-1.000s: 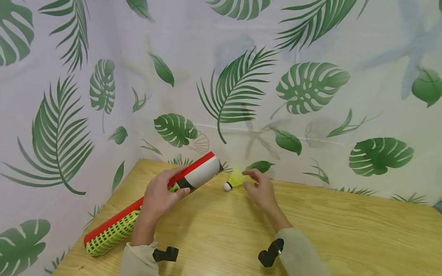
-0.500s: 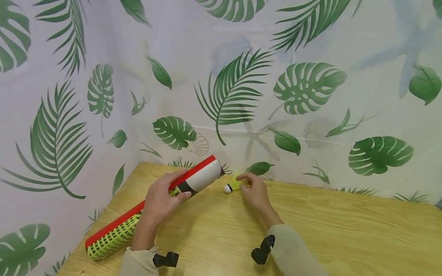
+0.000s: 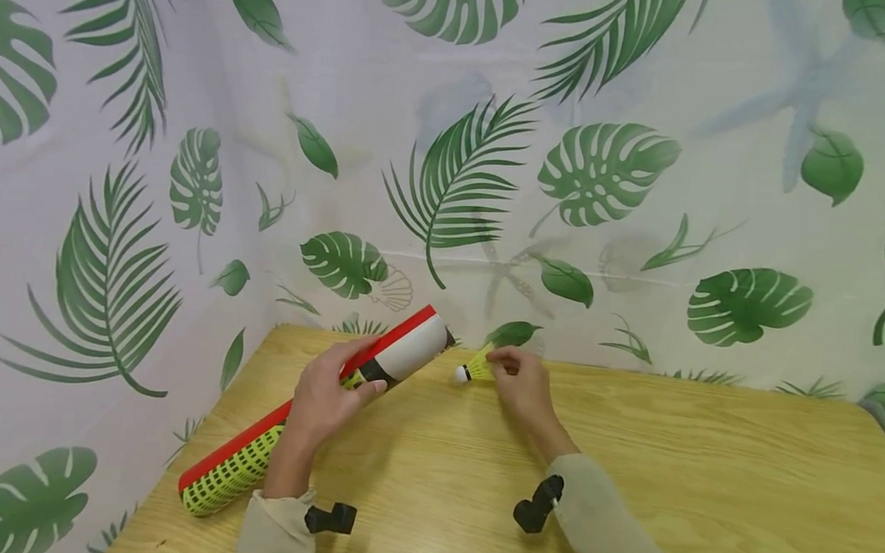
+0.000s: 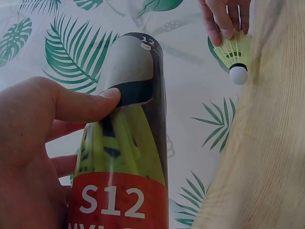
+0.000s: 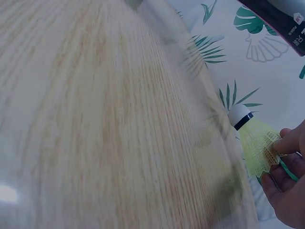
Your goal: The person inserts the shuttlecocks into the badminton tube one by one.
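A clear shuttlecock tube point(image 3: 404, 351) with a red stripe and a white-and-black end band slants up to the right in the head view. Yellow shuttlecocks show through its wall. My left hand point(image 3: 325, 396) grips it round the upper half, thumb on the near side; in the left wrist view its red label point(image 4: 119, 200) reads S12. Just off the tube's raised end is one yellow shuttlecock point(image 3: 477, 367) with a white cork, pointing toward the tube. My right hand point(image 3: 524, 388) pinches the rim of its skirt, seen closely in the right wrist view point(image 5: 259, 145).
A wood-grain table point(image 3: 665, 472) lies under both hands. Behind it and along its left side hangs a white curtain point(image 3: 621, 303) printed with green leaves. A small black device point(image 3: 330, 519) is worn on the left wrist, another point(image 3: 538, 505) on the right.
My right hand's fingers have drawn closer together on the shuttlecock's skirt, and the shuttlecock has tilted slightly. My left hand and the tube have hardly moved. The head view has shifted a little.
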`<state>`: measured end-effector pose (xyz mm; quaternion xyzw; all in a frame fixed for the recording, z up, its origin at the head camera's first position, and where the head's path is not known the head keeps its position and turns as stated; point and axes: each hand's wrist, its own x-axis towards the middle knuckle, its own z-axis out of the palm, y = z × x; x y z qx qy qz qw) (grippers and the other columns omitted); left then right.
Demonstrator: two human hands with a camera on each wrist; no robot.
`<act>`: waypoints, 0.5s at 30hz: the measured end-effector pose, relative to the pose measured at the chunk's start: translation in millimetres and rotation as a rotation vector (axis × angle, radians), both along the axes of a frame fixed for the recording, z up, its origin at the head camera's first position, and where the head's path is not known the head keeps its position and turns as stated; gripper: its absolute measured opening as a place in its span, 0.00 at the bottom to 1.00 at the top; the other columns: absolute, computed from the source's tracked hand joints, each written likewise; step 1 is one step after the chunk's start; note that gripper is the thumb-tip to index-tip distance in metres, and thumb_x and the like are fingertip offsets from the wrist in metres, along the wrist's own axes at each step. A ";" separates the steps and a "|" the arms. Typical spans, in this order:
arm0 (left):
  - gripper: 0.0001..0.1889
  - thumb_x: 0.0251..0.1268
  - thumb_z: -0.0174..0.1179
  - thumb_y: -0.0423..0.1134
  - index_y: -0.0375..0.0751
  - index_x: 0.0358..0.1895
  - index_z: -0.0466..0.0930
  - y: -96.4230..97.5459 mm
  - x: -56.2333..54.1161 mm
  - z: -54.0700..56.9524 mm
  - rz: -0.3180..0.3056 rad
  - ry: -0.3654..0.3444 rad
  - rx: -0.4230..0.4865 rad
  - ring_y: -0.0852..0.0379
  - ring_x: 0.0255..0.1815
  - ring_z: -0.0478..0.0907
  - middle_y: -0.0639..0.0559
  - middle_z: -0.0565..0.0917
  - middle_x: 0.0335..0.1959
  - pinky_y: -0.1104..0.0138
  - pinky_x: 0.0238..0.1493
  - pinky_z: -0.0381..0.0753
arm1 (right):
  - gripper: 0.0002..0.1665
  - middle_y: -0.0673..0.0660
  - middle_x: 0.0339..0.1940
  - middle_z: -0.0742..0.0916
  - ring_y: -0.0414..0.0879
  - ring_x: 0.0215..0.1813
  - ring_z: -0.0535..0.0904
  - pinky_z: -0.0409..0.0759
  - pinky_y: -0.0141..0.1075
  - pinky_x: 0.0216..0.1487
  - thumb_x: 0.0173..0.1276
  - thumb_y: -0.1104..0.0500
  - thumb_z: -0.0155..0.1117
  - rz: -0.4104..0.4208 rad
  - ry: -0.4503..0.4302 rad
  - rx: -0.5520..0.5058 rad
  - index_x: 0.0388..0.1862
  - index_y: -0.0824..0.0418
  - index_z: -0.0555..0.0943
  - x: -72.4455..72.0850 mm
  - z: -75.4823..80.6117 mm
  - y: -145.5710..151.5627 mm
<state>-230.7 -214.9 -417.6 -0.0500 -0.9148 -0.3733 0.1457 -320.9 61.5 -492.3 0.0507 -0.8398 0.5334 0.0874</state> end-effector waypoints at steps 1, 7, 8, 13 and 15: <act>0.33 0.59 0.74 0.38 0.53 0.70 0.78 0.8 0.3 0.1 -0.006 0.003 0.005 0.46 0.54 0.78 0.46 0.81 0.62 0.50 0.52 0.78 | 0.10 0.61 0.49 0.88 0.55 0.52 0.84 0.81 0.48 0.55 0.73 0.67 0.61 -0.004 0.000 -0.005 0.47 0.65 0.87 1.5 1.4 2.4; 0.33 0.59 0.74 0.38 0.51 0.70 0.78 6.1 2.5 2.4 -0.042 0.009 0.025 0.46 0.55 0.77 0.47 0.80 0.64 0.52 0.51 0.78 | 0.10 0.62 0.49 0.88 0.56 0.52 0.85 0.81 0.48 0.56 0.73 0.68 0.62 -0.018 0.044 -0.022 0.48 0.67 0.87 11.3 10.4 19.0; 0.33 0.59 0.74 0.38 0.51 0.70 0.78 7.3 2.7 2.8 -0.050 0.012 0.025 0.46 0.55 0.77 0.48 0.80 0.64 0.52 0.51 0.78 | 0.10 0.63 0.49 0.88 0.56 0.52 0.85 0.81 0.48 0.56 0.72 0.69 0.62 -0.022 0.053 -0.022 0.48 0.67 0.87 13.1 12.1 22.1; 0.33 0.58 0.74 0.37 0.50 0.70 0.78 13.4 4.7 5.1 -0.088 0.033 0.028 0.47 0.54 0.78 0.47 0.80 0.64 0.52 0.50 0.78 | 0.10 0.63 0.49 0.89 0.56 0.53 0.85 0.81 0.46 0.57 0.72 0.70 0.62 -0.045 0.082 -0.039 0.48 0.68 0.87 23.5 22.2 38.9; 0.33 0.59 0.74 0.37 0.51 0.70 0.78 15.3 5.6 6.1 -0.096 0.033 0.031 0.47 0.54 0.78 0.48 0.80 0.64 0.52 0.51 0.78 | 0.10 0.64 0.49 0.89 0.56 0.53 0.86 0.81 0.42 0.56 0.72 0.71 0.62 -0.050 0.093 -0.050 0.48 0.68 0.87 28.1 27.0 45.8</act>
